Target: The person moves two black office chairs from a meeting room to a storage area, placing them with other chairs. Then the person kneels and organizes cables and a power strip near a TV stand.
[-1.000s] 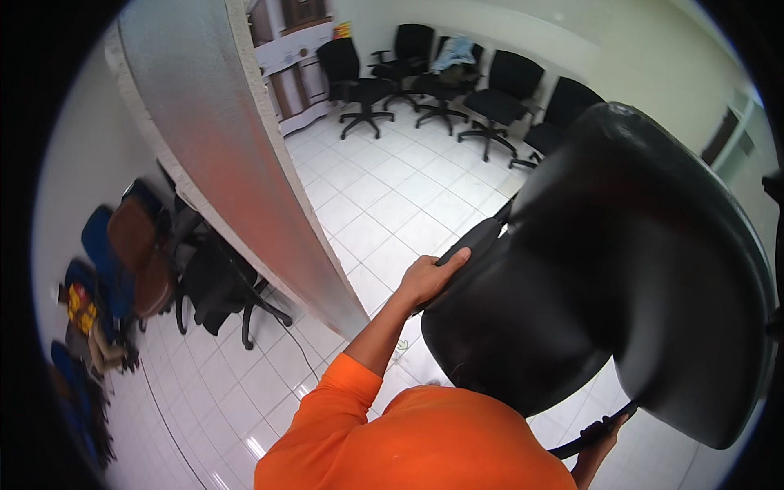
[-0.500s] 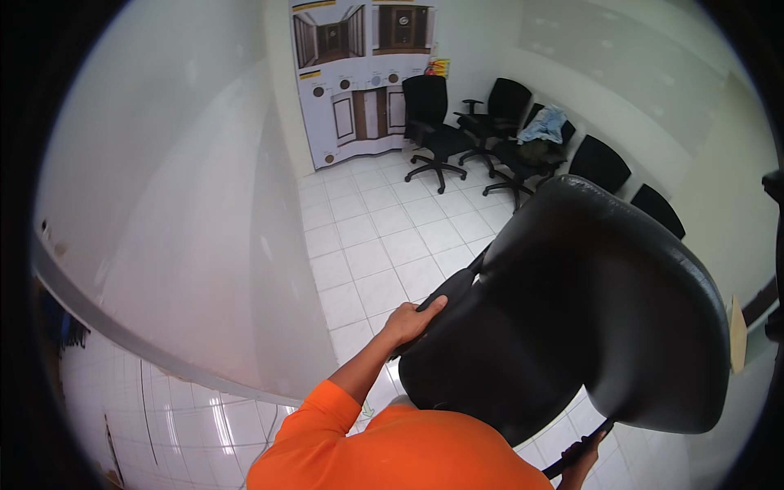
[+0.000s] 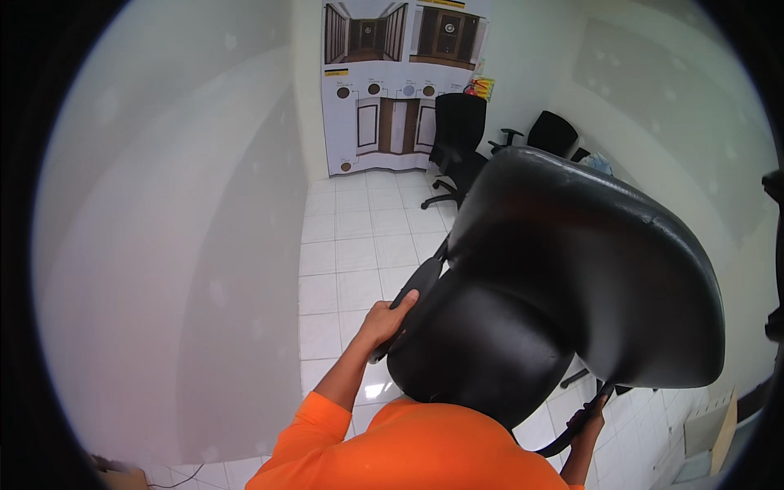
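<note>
Right in front of me stands a black office chair with a shiny, leather-like seat (image 3: 482, 343) and a wide backrest (image 3: 588, 253). The seat side faces me, close against my orange shirt. My left hand (image 3: 385, 320) is wrapped round the chair's left armrest (image 3: 418, 282), thumb on top. Round the right armrest (image 3: 563, 441), low in the picture, my right hand (image 3: 590, 420) is closed; part of its fingers is hidden by the armrest. Most of the chair's base is hidden beneath the seat.
Further black office chairs (image 3: 459, 135) stand along the far wall, one bearing a light blue cloth (image 3: 598, 163). A printed poster (image 3: 384, 122) hangs behind them. A grey-white wall (image 3: 163, 245) rises at my left over white floor tiles (image 3: 335, 253). Boards (image 3: 710, 429) lean at lower right.
The view has turned and moved forward, so the far chairs sit further right and are partly covered by the backrest. Both hands stay on the armrests.
</note>
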Motion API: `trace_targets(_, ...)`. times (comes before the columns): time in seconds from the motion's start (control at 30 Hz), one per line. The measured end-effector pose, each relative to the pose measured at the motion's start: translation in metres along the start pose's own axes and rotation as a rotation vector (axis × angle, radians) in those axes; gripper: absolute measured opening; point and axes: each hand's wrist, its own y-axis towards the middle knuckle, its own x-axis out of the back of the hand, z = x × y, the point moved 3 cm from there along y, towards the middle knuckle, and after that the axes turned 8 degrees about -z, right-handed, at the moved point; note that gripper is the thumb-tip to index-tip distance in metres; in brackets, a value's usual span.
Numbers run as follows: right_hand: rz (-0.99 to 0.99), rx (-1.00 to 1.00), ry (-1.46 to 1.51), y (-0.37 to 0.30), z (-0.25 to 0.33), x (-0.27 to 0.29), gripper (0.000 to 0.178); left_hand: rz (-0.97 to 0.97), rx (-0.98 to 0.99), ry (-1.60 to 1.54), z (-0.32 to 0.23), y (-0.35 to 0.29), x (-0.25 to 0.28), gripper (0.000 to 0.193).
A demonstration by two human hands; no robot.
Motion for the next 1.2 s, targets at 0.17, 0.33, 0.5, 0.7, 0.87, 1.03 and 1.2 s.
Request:
trace_targets(0.17,0.094,0.061,-0.005,0.036,0.018,-0.027,0.068,-0.064,0.017,-0.061,0.031,0.009,-0.027,0.081)
trace_targets(0.33,0.196,0.037,-0.073,0.134,-0.014,-0.015,0.06,-0.159,0.106,-0.119,0.093,0.007,-0.11,0.081)
trace_targets(0.5,0.238,-0.025,-0.179,0.248,-0.027,-0.039,0.061,-0.286,0.108,-0.106,0.104,0.024,-0.2,0.077)
trace_targets(0.7,0.355,-0.039,-0.2,0.385,0.005,-0.138,0.056,-0.365,0.216,-0.137,0.063,0.079,-0.278,0.08)
trace_targets(0.87,0.404,-0.1,-0.306,0.491,0.014,-0.194,0.061,-0.455,0.251,-0.139,0.049,0.119,-0.359,0.079)
trace_targets(1.03,0.479,-0.041,-0.402,0.537,0.032,-0.303,0.061,-0.482,0.314,-0.185,0.037,0.192,-0.365,0.079)
trace_targets(1.2,0.531,0.023,-0.46,0.583,0.053,-0.396,0.058,-0.52,0.374,-0.224,0.037,0.257,-0.378,0.079)
